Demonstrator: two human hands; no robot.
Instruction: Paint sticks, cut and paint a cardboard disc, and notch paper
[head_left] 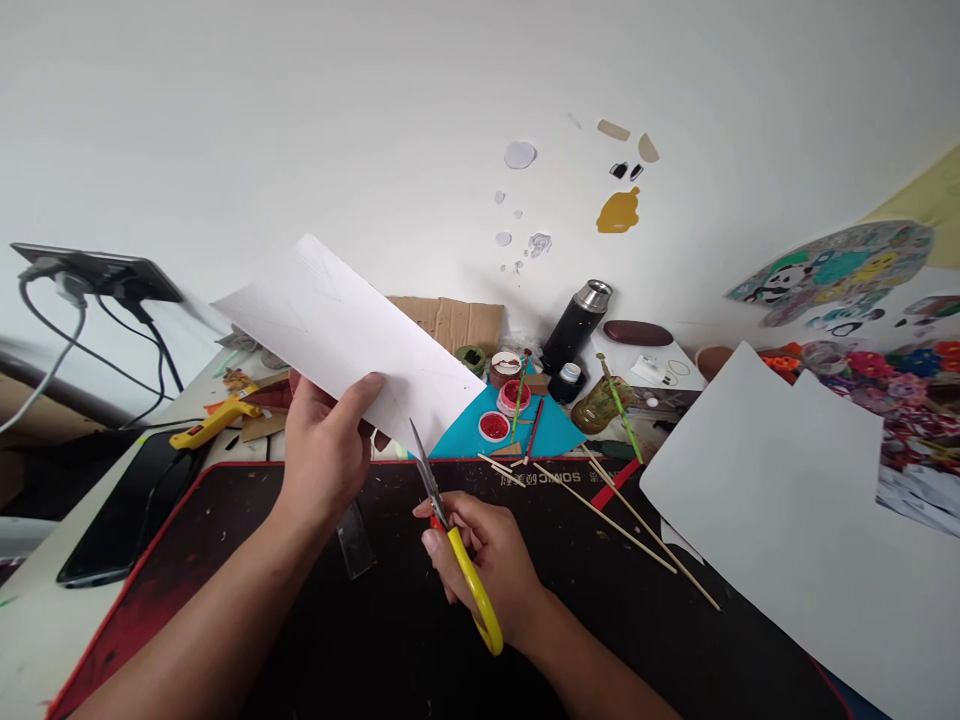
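Observation:
My left hand (330,435) grips a sheet of white paper (352,340) by its lower edge, thumb on the near face and fingers behind. The paper is tilted up off the desk and carries faint pencil lines. In my right hand (484,560) is a pair of scissors (469,570) with yellow handles, the tip pointing up and left. Its blades look closed, or almost so, and lie close to the paper's lower edge; whether they touch it I cannot tell. Below the paper a clear ruler (355,540) lies on the black mat (375,640).
Red paint pots (493,427) stand on blue card (461,430). Behind them is a black thermos (576,328). Thin wooden sticks (622,530) cross the mat's right side, near large white sheets (787,500). On the left lie a yellow glue gun (214,425) and a phone (112,520).

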